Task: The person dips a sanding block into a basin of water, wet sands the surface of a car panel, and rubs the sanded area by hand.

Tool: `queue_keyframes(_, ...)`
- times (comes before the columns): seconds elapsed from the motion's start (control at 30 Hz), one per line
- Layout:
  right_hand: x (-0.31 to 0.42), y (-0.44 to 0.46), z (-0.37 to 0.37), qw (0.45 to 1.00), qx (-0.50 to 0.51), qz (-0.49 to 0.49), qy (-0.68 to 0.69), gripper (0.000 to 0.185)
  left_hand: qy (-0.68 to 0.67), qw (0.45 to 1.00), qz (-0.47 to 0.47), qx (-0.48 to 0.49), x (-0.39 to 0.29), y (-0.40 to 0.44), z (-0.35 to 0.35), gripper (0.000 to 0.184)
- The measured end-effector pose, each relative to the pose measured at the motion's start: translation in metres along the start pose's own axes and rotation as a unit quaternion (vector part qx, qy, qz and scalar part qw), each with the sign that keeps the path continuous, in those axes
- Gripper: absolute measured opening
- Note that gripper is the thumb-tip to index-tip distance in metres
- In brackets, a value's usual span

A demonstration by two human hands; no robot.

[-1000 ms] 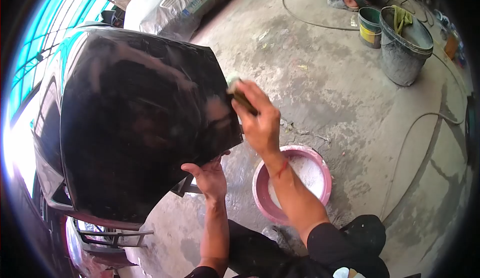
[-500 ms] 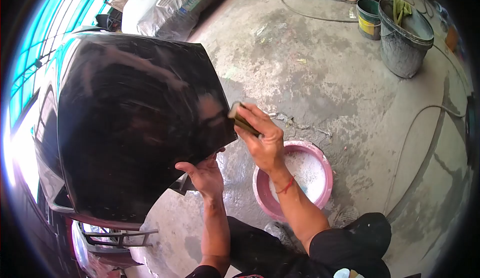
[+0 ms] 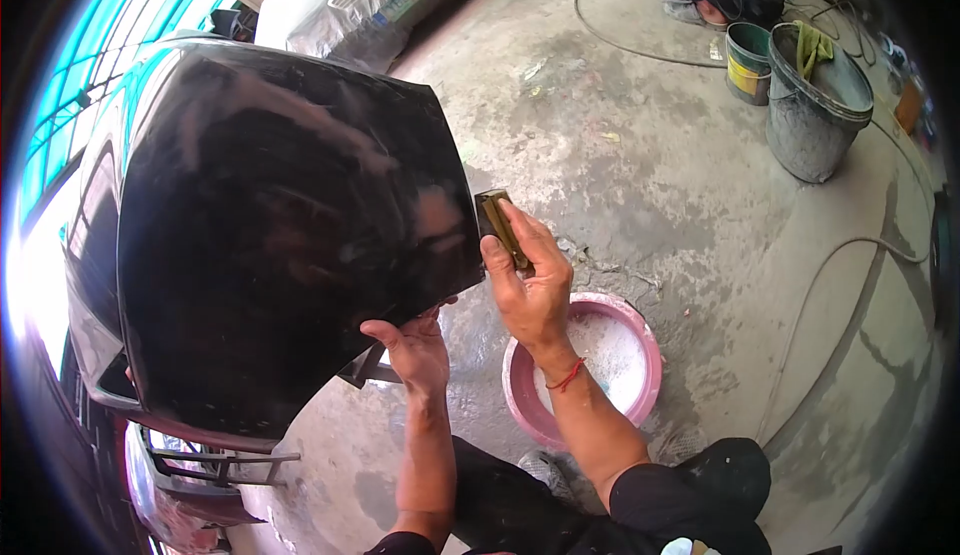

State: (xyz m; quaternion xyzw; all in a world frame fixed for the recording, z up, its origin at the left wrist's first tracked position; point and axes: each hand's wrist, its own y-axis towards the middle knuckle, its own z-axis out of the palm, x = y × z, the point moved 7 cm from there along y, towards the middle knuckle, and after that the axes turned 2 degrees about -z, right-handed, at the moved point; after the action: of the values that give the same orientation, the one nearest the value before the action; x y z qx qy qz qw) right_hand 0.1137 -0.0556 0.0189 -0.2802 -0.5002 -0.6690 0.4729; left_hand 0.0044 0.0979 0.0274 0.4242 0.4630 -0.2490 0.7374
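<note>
Head view: The black panel (image 3: 280, 235) stands to the person's left, its right edge facing the block (image 3: 497, 220). For even work along this edge, the block should probably lie flat under light, uniform pressure without tipping over the corner; the left hand (image 3: 418, 353) should steady the black panel against that pressure.

Right hand (image 3: 537, 300): thumb and fingers are closed around the block, parted only by its width. The block is at or just beside the edge; contact cannot be confirmed. Left hand: the thumb lies over the lower edge's front, with the fingers behind, mostly hidden.
</note>
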Motion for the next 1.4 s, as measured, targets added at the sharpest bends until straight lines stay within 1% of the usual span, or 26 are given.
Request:
queue_keyframes(0.1, 0.004, 0.001, 0.0, 0.999, -0.018, -0.011, 0.038, 0.036, 0.01, 1.0, -0.001, 0.011, 0.0, -0.001, -0.001, 0.082)
queue_keyframes(0.17, 0.01, 0.003, 0.001, 0.999, -0.007, -0.048, 0.008, 0.036, 0.008, 1.0, -0.001, 0.012, 0.001, -0.001, -0.001, 0.082)
queue_keyframes(0.3, 0.004, -0.002, 0.0, 0.998, -0.011, -0.044, -0.03, 0.036, 0.005, 1.0, -0.002, 0.011, 0.001, -0.002, -0.001, 0.081)
queue_keyframes(0.37, 0.006, -0.002, -0.002, 0.996, -0.021, -0.073, -0.052, 0.036, -0.002, 1.0, -0.003, 0.006, 0.003, -0.004, -0.004, 0.081)
queue_keyframes(0.47, 0.004, -0.003, -0.001, 0.996, -0.02, -0.076, -0.041, 0.036, -0.006, 1.0, -0.009, -0.022, 0.01, -0.004, -0.012, 0.081)
queue_keyframes(0.6, 0.007, 0.009, 0.001, 0.996, -0.007, -0.081, -0.046, 0.037, 0.0, 1.0, -0.017, -0.002, 0.005, -0.004, -0.003, 0.084)
queue_keyframes(0.67, 0.011, 0.023, 0.004, 0.995, 0.003, -0.076, -0.059, 0.037, 0.011, 1.0, -0.02, 0.002, 0.004, -0.004, 0.001, 0.085)
queue_keyframes(0.7, 0.01, 0.025, 0.004, 0.998, 0.006, -0.059, -0.023, 0.036, 0.021, 1.0, -0.019, 0.007, 0.002, -0.003, 0.003, 0.086)
queue_keyframes(0.8, 0.006, 0.005, 0.002, 0.997, 0.018, -0.046, -0.054, 0.036, 0.035, 0.999, -0.021, 0.008, 0.001, -0.002, 0.005, 0.088)
queue_keyframes(0.87, 0.001, 0.006, 0.004, 0.996, 0.013, -0.066, -0.055, 0.037, 0.045, 0.999, -0.029, -0.001, 0.003, -0.002, 0.002, 0.088)
queue_keyframes(0.93, 0.004, 0.023, 0.007, 1.0, 0.012, -0.015, 0.0, 0.038, 0.029, 0.999, -0.019, 0.023, 0.004, -0.003, 0.001, 0.088)
queue_keyframes(0.97, 0.009, 0.025, 0.008, 0.999, 0.017, -0.017, 0.033, 0.038, 0.03, 0.999, -0.024, 0.022, 0.005, -0.007, -0.001, 0.088)
queue_keyframes(1.0, 0.005, 0.02, 0.006, 0.999, 0.013, -0.02, 0.032, 0.038, 0.038, 0.999, -0.027, 0.009, 0.006, -0.005, -0.004, 0.088)
queue_keyframes(1.07, -0.006, 0.002, 0.005, 0.999, 0.021, -0.03, -0.026, 0.037, 0.041, 0.999, -0.025, -0.006, 0.005, -0.002, -0.003, 0.088)
queue_keyframes(1.1, -0.002, -0.001, 0.006, 1.0, 0.008, -0.013, 0.015, 0.037, 0.04, 0.999, -0.019, 0.014, 0.002, -0.002, 0.002, 0.087)
queue_keyframes(1.13, 0.0, 0.007, 0.006, 1.0, 0.01, -0.013, 0.016, 0.037, 0.04, 0.999, -0.014, 0.032, 0.0, -0.003, 0.005, 0.087)
queue_keyframes(1.2, 0.002, 0.027, 0.009, 0.999, 0.028, 0.004, 0.039, 0.037, 0.029, 0.999, -0.019, 0.024, 0.003, -0.003, 0.0, 0.086)
queue_keyframes(1.23, -0.001, 0.029, 0.013, 0.993, 0.036, 0.043, 0.102, 0.037, 0.013, 1.0, -0.02, 0.021, 0.005, -0.003, -0.001, 0.086)
queue_keyframes(1.27, -0.003, 0.024, 0.011, 0.994, 0.032, 0.039, 0.102, 0.037, 0.012, 0.999, -0.018, 0.026, 0.005, -0.003, -0.001, 0.086)
queue_keyframes(1.33, -0.006, 0.004, 0.005, 0.999, 0.034, 0.011, 0.026, 0.037, 0.015, 1.0, -0.016, 0.011, 0.006, -0.003, -0.004, 0.085)
queue_keyframes(1.4, -0.007, 0.003, 0.005, 0.999, 0.036, 0.01, 0.015, 0.036, 0.009, 1.0, -0.015, 0.02, 0.007, -0.001, -0.002, 0.085)
